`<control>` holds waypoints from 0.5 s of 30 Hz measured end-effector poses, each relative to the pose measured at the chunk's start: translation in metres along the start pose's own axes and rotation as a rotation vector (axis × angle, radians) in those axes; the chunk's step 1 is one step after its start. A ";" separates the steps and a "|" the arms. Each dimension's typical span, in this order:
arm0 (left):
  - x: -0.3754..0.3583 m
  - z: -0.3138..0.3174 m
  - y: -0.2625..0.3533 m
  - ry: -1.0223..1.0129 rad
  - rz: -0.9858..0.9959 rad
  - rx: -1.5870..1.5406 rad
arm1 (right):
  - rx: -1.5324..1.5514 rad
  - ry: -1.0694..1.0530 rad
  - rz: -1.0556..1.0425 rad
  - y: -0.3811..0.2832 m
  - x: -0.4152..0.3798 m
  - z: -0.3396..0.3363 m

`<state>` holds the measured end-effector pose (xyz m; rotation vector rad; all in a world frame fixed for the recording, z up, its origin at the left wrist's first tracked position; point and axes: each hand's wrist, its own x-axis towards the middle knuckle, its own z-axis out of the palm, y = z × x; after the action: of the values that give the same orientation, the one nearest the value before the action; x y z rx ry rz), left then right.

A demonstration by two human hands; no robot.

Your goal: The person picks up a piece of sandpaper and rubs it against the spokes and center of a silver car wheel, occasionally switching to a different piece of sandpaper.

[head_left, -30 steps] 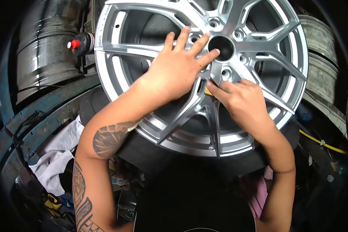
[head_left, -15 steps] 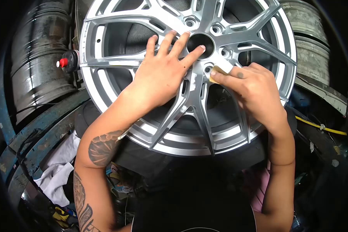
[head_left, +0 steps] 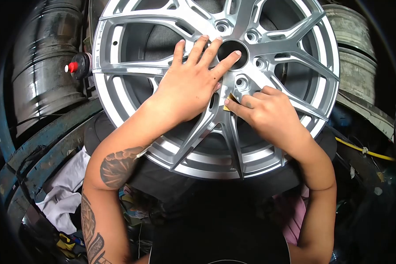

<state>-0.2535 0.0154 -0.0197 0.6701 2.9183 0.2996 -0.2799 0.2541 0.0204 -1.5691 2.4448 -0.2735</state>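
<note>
Cluttered, dim workshop floor: worn bare rims stacked along the far side, a white rag lying on the ground below the left forearm. A silver alloy wheel lies face-up on a dark tyre directly before the person. The left hand rests flat on the spokes, fingers spread apart, fingertips reaching the edge of the centre bore. The right hand sits just beside it, fingers closed together and pinching a small yellow-tan abrasive pad, pressed against a spoke just below the hub's bolt holes. The pad lies between the two hands, mostly covered by the fingers. A red-capped black bottle stands beyond the left hand, beside the wheel's rim.
</note>
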 end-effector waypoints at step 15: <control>-0.001 -0.001 -0.001 -0.055 0.011 0.163 | 0.010 -0.016 0.030 0.002 0.000 -0.019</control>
<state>-0.2532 0.0143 -0.0184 0.7045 2.9095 0.0442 -0.2866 0.2559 0.0378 -1.5228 2.4489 -0.2657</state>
